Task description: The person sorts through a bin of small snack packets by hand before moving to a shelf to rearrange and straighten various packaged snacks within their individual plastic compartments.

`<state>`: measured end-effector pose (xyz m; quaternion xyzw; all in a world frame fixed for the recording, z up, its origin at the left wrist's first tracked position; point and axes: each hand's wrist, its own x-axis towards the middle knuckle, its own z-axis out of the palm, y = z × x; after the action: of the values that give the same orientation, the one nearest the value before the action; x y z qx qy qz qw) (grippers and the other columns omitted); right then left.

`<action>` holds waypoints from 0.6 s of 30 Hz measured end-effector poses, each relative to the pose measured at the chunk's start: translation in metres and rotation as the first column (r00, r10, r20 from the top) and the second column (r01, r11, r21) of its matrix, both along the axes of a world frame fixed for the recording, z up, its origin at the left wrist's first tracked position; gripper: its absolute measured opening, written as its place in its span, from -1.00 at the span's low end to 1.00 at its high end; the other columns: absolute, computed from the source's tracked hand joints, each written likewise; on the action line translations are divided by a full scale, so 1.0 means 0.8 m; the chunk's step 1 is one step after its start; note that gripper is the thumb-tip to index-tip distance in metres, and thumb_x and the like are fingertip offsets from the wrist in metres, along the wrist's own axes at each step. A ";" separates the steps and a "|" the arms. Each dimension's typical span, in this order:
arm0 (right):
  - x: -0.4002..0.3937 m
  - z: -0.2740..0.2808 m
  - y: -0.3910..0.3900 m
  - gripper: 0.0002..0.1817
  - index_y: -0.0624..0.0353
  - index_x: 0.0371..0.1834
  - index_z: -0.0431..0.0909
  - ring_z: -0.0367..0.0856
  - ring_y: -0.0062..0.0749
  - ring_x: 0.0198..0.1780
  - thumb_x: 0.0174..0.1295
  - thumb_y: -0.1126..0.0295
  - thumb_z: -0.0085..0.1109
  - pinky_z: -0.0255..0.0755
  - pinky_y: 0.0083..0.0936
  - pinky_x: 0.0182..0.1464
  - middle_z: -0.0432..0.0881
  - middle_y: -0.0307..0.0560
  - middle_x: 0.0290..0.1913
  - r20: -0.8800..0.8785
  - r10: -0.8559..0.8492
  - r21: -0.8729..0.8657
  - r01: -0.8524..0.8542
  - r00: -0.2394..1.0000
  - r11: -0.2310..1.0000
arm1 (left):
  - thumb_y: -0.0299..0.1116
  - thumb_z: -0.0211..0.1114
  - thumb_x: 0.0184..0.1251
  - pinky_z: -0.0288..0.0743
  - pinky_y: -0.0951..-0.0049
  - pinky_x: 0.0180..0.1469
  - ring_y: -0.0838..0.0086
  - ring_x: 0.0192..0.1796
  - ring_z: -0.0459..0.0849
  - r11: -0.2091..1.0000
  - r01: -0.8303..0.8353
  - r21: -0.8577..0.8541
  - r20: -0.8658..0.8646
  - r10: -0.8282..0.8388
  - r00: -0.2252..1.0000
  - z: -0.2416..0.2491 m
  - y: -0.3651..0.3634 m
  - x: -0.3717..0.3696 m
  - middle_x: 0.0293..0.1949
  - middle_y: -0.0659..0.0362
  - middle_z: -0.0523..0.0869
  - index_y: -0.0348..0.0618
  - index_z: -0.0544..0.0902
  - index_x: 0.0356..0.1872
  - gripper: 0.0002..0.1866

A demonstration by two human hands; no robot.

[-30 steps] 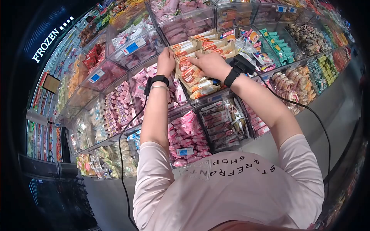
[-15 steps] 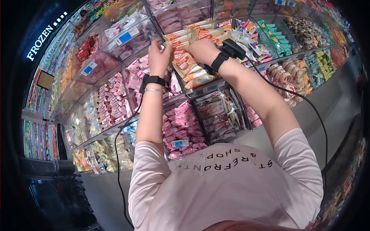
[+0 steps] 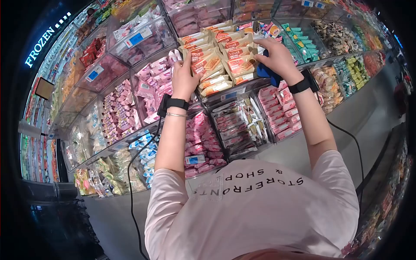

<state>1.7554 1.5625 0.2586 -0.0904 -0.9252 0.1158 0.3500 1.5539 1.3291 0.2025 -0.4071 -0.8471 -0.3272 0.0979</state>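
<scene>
Cream-and-orange wafer packets (image 3: pixel 210 64) stand in two columns in a clear compartment. At the left column's outer edge is my left hand (image 3: pixel 183 81), its thumb and fingers apart, touching packets. Beside the right column's packets (image 3: pixel 239 60) is my right hand (image 3: pixel 278 58), with thumb and forefinger spread at their edge. A dark blue item (image 3: pixel 268 74) lies under the right palm; what it is cannot be made out. Both wrists wear black straps with cables.
Pink packets (image 3: pixel 151 86) fill the compartment to the left, and green packets (image 3: pixel 300 41) lie at the right. Nearer are bins of pink packets (image 3: pixel 203 141) and white-and-brown sticks (image 3: pixel 240 125). Clear dividers and price tags (image 3: pixel 138 37) edge the bins.
My right hand has moved right, off the middle of the wafer packets, uncovering the right column. My left hand has shifted slightly down and right. The packets now show as two neater columns.
</scene>
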 end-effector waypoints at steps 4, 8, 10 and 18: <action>0.034 -0.034 0.016 -0.45 0.11 0.14 0.55 0.58 -0.05 0.04 0.01 0.28 0.38 0.46 -0.30 0.07 0.61 0.05 0.02 0.209 -0.086 -0.163 0.121 0.974 0.979 | -0.26 0.47 0.02 0.30 0.11 0.28 -0.03 0.31 0.34 0.999 0.038 -0.037 -0.282 -0.047 0.958 0.011 0.008 0.022 0.22 -0.15 0.40 -0.04 0.35 0.37 -0.19; 0.038 -0.058 0.007 -0.38 0.06 0.21 0.49 0.57 -0.04 0.06 0.02 0.22 0.39 0.46 -0.28 0.07 0.59 0.08 0.06 0.212 -0.053 -0.187 0.094 0.976 0.978 | -0.31 0.42 0.07 0.13 0.06 0.42 -0.01 0.47 0.15 0.971 0.145 -0.191 -0.447 -0.217 0.868 -0.004 0.023 0.011 0.42 -0.11 0.22 -0.05 0.27 0.41 -0.18; 0.034 -0.056 -0.002 -0.35 0.03 0.24 0.46 0.57 -0.04 0.06 0.02 0.19 0.39 0.46 -0.27 0.06 0.58 0.09 0.06 0.237 -0.061 -0.208 0.112 0.970 0.972 | -0.32 0.38 0.14 0.08 0.00 0.45 0.02 0.50 0.09 0.945 0.173 -0.278 -0.440 -0.285 0.852 -0.007 0.026 -0.002 0.44 -0.04 0.21 0.06 0.20 0.45 -0.18; -0.010 -0.080 -0.008 -0.22 -0.07 0.34 0.36 0.62 0.07 -0.08 -0.03 0.09 0.41 0.49 -0.16 -0.09 0.65 0.16 -0.17 0.287 -0.138 -0.130 0.182 0.948 0.975 | -0.33 0.43 0.06 0.09 0.07 0.45 -0.05 0.48 0.11 0.919 0.310 -0.243 -0.351 -0.382 0.855 -0.003 0.019 -0.022 0.43 -0.13 0.19 0.12 0.20 0.46 -0.11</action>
<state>1.7474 1.5559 0.1943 -0.2074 -0.9427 0.1445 0.2176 1.5364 1.3441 0.2003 -0.6173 -0.7485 -0.1747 0.1677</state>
